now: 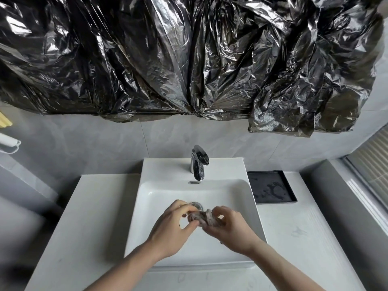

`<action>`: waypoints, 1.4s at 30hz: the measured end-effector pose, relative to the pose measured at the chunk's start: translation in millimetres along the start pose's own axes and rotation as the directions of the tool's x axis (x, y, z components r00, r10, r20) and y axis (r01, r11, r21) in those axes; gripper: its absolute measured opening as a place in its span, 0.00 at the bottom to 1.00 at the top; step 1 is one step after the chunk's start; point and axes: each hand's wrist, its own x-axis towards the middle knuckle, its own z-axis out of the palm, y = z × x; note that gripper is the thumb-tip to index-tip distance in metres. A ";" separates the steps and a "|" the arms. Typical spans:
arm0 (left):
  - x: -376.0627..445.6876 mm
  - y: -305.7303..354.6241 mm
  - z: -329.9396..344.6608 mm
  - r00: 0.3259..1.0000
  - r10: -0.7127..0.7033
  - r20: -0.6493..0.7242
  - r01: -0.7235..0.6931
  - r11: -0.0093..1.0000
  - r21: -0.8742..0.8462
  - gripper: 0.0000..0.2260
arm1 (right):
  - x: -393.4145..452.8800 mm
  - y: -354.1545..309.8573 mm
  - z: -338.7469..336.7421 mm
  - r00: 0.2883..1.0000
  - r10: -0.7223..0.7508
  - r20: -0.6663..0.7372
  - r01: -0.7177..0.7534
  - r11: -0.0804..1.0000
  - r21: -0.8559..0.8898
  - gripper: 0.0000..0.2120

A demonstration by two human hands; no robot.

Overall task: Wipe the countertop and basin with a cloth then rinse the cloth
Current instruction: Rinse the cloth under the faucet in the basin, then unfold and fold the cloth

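Observation:
A small grey cloth [204, 217], wet and bunched up, hangs over the white basin [168, 192] just in front of the drain [196, 205]. My left hand [172, 229] pinches its left end between thumb and fingers. My right hand [227, 227] grips its right end with curled fingers. The chrome faucet [198, 162] stands behind the basin, and no water stream shows. The white countertop [88, 223] spreads to both sides of the basin.
A black tray [270, 186] lies on the countertop right of the basin, with wet marks on it. Crumpled black plastic sheeting [189, 59] covers the wall above. A grey ledge and a window [369, 171] run along the right.

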 end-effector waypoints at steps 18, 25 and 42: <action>-58.1 23.8 -8.7 0.991 0.005 0.137 0.015 0.989 -0.145 0.15 | -80.6 -31.8 12.9 0.956 -0.169 -0.242 0.137 0.980 -0.143 0.10; -64.7 23.2 -14.1 0.990 -0.028 0.138 0.020 0.998 0.061 0.21 | -74.2 -47.0 23.1 0.911 -0.139 -0.388 0.126 0.990 -0.057 0.09; -74.5 1.9 -24.6 0.966 0.140 -0.216 -0.133 0.990 0.044 0.09 | -86.7 -72.0 11.7 0.933 0.146 -0.329 -0.183 0.979 -0.084 0.22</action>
